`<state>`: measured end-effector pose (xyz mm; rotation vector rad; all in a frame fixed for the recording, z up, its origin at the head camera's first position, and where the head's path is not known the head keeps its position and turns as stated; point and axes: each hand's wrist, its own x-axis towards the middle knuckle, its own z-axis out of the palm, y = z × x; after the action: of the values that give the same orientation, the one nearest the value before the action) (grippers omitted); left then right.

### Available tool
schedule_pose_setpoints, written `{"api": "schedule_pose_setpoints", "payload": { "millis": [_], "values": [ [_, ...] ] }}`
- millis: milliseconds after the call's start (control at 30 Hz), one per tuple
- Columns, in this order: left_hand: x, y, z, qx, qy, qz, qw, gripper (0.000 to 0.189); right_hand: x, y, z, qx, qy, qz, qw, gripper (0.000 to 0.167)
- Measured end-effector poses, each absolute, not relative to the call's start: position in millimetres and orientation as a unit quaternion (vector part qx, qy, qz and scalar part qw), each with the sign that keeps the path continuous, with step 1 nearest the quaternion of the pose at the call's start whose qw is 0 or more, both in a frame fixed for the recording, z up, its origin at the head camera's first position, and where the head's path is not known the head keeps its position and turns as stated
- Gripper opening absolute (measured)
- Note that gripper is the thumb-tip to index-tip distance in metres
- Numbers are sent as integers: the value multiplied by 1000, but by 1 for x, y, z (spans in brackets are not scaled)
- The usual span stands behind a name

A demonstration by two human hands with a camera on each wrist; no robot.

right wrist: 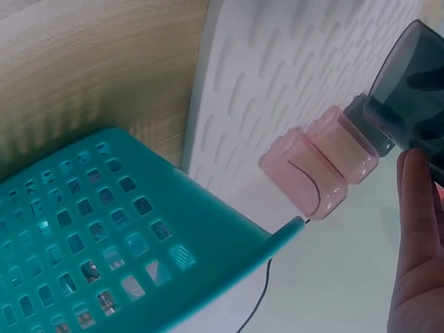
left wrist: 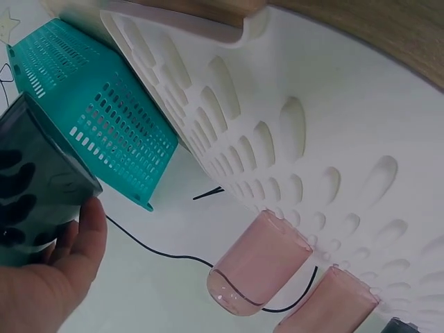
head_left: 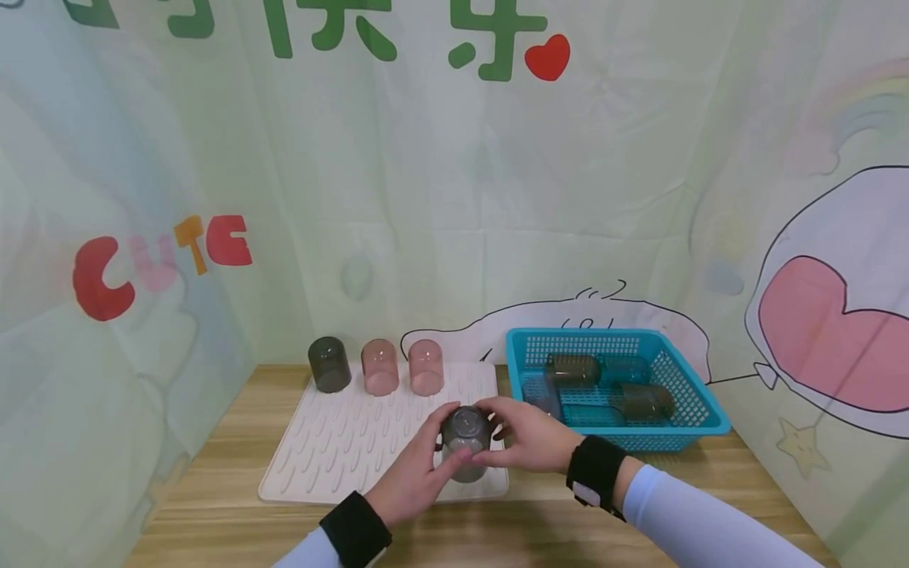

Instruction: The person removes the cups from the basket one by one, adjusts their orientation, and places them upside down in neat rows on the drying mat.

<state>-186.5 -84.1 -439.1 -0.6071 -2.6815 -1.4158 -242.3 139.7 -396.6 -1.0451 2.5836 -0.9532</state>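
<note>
A dark grey see-through cup (head_left: 467,442) is held between my two hands, base up, above the front right part of the white drying mat (head_left: 334,457). My left hand (head_left: 415,476) grips its left side, with the thumb across the front. From the right, the fingers and thumb of my right hand (head_left: 534,435) grip the same cup. The left wrist view shows the cup (left wrist: 35,180) held clear of the ribbed mat. Along the mat's back edge stand a dark grey cup (head_left: 330,364) and two pink cups, one in the middle (head_left: 379,368) and one on the right (head_left: 426,368), all upside down.
Right of the mat sits a blue perforated basket (head_left: 682,438), holding several dark cups on their sides, one brownish cup (head_left: 574,370) among them. Everything stands on a wood-grain table (head_left: 213,521). A printed cloth (head_left: 454,197) hangs behind.
</note>
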Motion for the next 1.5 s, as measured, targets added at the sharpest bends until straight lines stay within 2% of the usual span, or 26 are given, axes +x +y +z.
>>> {"api": "schedule_pose_setpoints", "payload": {
  "millis": [467, 767, 1033, 1333, 1500],
  "values": [
    [-192, -85, -444, -194, -866, -461, 23, 66, -239, 141, -404, -337, 882, -316, 91, 69],
    [-199, -91, -449, -160, -870, -463, 50, 67, -237, 140, -418, -317, 899, -289, 88, 55],
    [-211, -97, -448, -140, -871, -464, 81, 71, -236, 141, -441, -316, 906, -252, 128, 53],
    [-228, -95, -443, -144, -865, -473, 91, 65, -237, 143, -462, -357, 904, -179, 153, 41],
    [-239, -90, -438, -123, -869, -473, 77, 72, -235, 148, -469, -402, 894, -141, 138, 37]
  ]
}}
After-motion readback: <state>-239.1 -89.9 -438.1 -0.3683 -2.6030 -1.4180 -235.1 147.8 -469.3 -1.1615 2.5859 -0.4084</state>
